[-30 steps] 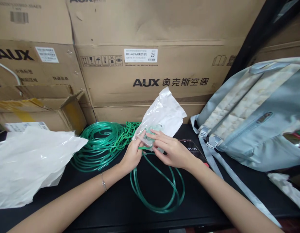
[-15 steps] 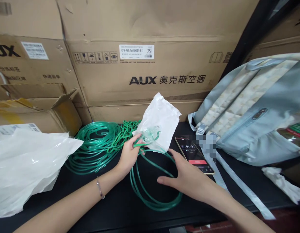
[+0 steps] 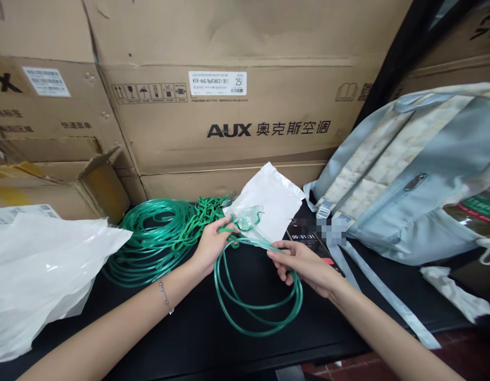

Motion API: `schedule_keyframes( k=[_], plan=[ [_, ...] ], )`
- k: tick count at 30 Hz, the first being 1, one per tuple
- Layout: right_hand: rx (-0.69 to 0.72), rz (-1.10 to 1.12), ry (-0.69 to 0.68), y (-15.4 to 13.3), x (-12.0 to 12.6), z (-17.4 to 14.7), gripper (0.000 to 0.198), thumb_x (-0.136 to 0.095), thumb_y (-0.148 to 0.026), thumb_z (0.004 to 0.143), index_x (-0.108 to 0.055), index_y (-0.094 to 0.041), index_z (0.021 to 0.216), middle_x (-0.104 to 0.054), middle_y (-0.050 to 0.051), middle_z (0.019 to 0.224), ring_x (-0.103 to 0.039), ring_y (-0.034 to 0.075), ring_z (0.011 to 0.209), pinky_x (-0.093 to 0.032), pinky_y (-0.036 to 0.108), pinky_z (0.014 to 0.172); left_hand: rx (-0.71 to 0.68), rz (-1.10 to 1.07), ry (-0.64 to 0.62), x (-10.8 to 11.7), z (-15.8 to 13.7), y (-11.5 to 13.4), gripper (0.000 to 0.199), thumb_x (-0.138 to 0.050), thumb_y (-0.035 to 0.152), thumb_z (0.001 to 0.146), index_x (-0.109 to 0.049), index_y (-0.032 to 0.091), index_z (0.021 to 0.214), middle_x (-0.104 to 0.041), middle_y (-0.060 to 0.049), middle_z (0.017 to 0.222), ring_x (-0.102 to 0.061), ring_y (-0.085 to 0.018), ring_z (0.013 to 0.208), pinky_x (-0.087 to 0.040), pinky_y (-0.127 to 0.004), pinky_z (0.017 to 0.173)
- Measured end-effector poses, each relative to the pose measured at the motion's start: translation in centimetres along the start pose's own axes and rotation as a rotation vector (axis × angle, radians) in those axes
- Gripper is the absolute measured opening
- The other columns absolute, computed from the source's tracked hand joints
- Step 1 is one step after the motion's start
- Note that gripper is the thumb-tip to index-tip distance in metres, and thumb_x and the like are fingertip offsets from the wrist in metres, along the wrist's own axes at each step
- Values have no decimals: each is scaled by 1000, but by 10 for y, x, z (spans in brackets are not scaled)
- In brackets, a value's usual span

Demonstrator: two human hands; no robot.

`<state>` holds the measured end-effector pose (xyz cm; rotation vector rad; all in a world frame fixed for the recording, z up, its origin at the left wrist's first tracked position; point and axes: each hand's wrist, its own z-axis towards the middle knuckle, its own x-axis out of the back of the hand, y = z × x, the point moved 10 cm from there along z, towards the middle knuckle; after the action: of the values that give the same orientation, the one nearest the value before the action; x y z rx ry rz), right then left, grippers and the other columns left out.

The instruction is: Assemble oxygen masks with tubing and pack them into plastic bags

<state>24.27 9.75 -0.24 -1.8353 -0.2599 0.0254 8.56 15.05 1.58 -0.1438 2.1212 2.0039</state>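
My left hand point(image 3: 214, 242) is closed on a clear plastic oxygen mask point(image 3: 250, 217) with a green strap, gripping it at its near edge. Thin green tubing point(image 3: 261, 333) runs from the mask and hangs in several loops below my hands. Thumb and fingers of my right hand point(image 3: 299, 263) pinch the tubing at the right side of these loops. Behind the mask lies a flat white pouch point(image 3: 279, 198). Just left of my left hand is a heap of green straps point(image 3: 207, 214), against a big coil of green tubing point(image 3: 150, 248).
White plastic bags point(image 3: 42, 275) lie at the left, before an opened carton point(image 3: 106, 185). A phone point(image 3: 304, 236) rests partly behind my right hand. A light blue backpack point(image 3: 399, 201) with dangling straps stands at the right. Large cardboard boxes point(image 3: 229, 148) form the back of the black table point(image 3: 181, 338).
My right hand has gone from spread fingers beside the loops to a pinch on the tubing. The loops have risen slightly. My left hand keeps its hold on the mask.
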Motion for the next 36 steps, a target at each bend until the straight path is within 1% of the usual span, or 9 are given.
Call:
schedule_keyframes(
  k=[5,9,11,14,18,25,28,31,36],
  plan=[
    [64,111,59,-4,8,2,38,-69,-41,64,-45,-16,77,-44,-8,48,-37,2,34,-27,14,31,70,9,-155,-16,0,7,36,-56,5,74,-57,10,109,-62,-12,100,-62,-20,83,-53,-28,60],
    [41,246,138,0,15,1,52,-78,-33,54,-39,-19,86,-29,-15,46,-23,-1,35,-15,12,33,185,-32,-397,-31,-9,10,28,-60,6,72,-59,12,100,-60,-13,108,-63,-24,90,-54,-32,66],
    [80,268,159,-3,17,-1,58,-80,-30,52,-37,-21,89,-36,-14,51,-25,-1,37,-16,12,35,229,-62,-442,-33,-11,9,21,-59,10,75,-60,10,96,-60,-14,108,-63,-24,92,-54,-29,67],
    [138,291,171,-10,15,-8,58,-80,-31,52,-37,-22,90,-45,-10,61,-33,1,41,-23,13,36,231,-115,-329,-23,-6,8,17,-57,8,78,-61,6,94,-62,-15,104,-64,-18,83,-54,-25,67],
    [92,347,121,-9,4,-15,43,-70,-44,64,-37,-19,77,-48,-6,63,-41,3,44,-32,15,37,206,-158,-235,-21,-6,4,21,-55,0,76,-61,6,95,-64,-9,93,-63,-9,66,-54,-21,65],
    [84,233,38,-7,-8,-12,28,-57,-37,79,-36,-20,85,-60,0,75,-58,8,51,-46,20,43,128,-130,-198,-23,-5,-1,24,-58,1,73,-60,10,95,-63,-7,92,-64,-12,71,-54,-19,59],
    [90,151,20,-6,-11,-6,23,-53,-35,81,-38,-19,90,-58,-4,67,-54,8,40,-41,18,34,103,-73,-170,-22,-4,-1,24,-58,3,74,-57,11,97,-63,-8,95,-65,-14,75,-55,-21,60],
    [104,100,-8,-7,-16,-1,23,-52,-37,80,-43,-17,76,-49,-8,51,-43,4,29,-32,15,28,87,2,-131,-21,-3,1,29,-58,5,75,-50,13,102,-62,-10,98,-66,-16,72,-56,-26,56],
    [101,249,8,-9,-15,5,35,-59,-43,73,-40,-16,60,-36,-11,41,-29,0,29,-25,13,30,118,124,-80,-14,2,3,30,-60,11,76,-45,12,102,-59,-16,108,-67,-19,71,-52,-23,44]
  ],
)
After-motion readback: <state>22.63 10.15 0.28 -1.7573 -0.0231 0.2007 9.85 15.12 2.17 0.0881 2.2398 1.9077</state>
